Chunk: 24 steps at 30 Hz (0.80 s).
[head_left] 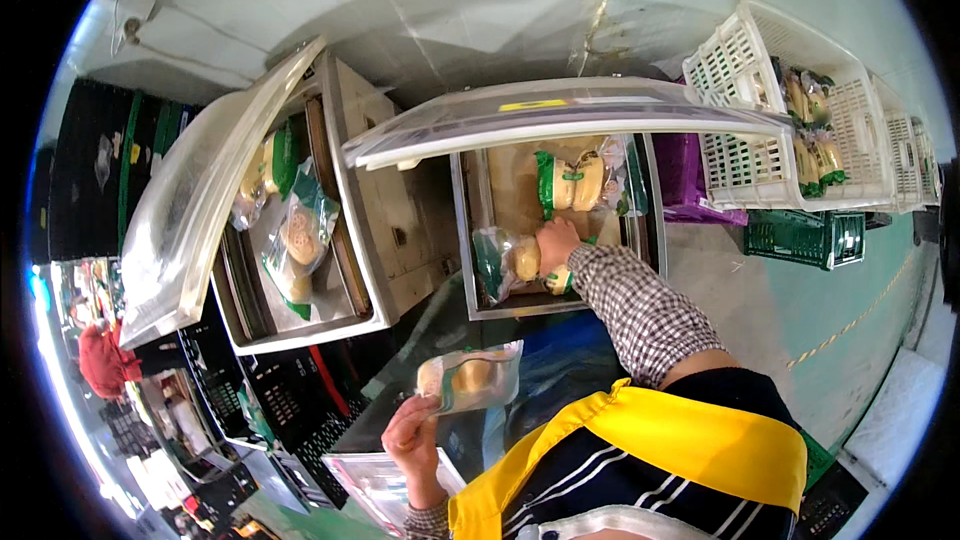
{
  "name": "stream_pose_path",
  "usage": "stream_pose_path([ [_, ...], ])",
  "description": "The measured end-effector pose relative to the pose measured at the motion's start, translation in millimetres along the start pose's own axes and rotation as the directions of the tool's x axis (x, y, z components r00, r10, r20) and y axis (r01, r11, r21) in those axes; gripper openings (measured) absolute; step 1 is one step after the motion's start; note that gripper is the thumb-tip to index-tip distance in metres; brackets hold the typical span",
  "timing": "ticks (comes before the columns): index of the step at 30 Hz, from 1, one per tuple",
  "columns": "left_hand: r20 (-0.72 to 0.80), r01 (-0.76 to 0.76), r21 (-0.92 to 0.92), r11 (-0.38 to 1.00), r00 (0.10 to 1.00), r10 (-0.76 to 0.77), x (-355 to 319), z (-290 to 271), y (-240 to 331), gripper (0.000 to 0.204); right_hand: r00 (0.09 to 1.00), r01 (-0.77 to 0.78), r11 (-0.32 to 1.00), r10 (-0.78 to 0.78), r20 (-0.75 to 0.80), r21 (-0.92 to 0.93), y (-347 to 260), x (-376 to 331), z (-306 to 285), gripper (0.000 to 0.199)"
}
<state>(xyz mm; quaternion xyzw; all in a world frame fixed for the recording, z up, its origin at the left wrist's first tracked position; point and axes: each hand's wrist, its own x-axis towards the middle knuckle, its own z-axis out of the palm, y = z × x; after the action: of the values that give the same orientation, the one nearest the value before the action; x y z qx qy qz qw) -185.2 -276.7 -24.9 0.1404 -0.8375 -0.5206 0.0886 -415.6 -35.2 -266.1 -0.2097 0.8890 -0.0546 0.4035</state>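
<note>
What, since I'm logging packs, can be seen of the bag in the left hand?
The bag is clear, shiny and plastic-looking, with rounded, pale yellow-brown pieces inside; its right end looks flatter. The left hand pinches it near its lower left corner, holding it up, roughly sideways, in the picture's lower middle. Whether it is sealed, I cannot tell.

The left bin (310,338) carried at least 2 food bags (300,240), close together. The right bin (464,240) carried at least 3 packs (575,185). The white crate (760,168) held at least 2 bundles (822,165).
</note>
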Motion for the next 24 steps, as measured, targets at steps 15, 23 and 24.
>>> stream_pose_path([
  [15,0.059,0.049,-0.003,0.999,0.997,-0.049,3.9,26.1,16.9,0.008,0.761,0.586,-0.681,0.649,-0.010,0.439,64.9,-1.7,40.2,0.054],
  [23,0.184,0.053,-0.037,0.998,0.982,-0.045,15.6,0.9,-3.6,0.006,0.683,0.710,-0.644,0.728,-0.056,0.286,8.6,-26.0,-20.1,0.040],
  [24,0.232,0.015,-0.069,0.997,0.973,0.001,19.4,1.7,-2.9,0.005,0.655,0.714,-0.599,0.754,-0.045,0.362,12.2,-22.1,-17.2,0.042],
])
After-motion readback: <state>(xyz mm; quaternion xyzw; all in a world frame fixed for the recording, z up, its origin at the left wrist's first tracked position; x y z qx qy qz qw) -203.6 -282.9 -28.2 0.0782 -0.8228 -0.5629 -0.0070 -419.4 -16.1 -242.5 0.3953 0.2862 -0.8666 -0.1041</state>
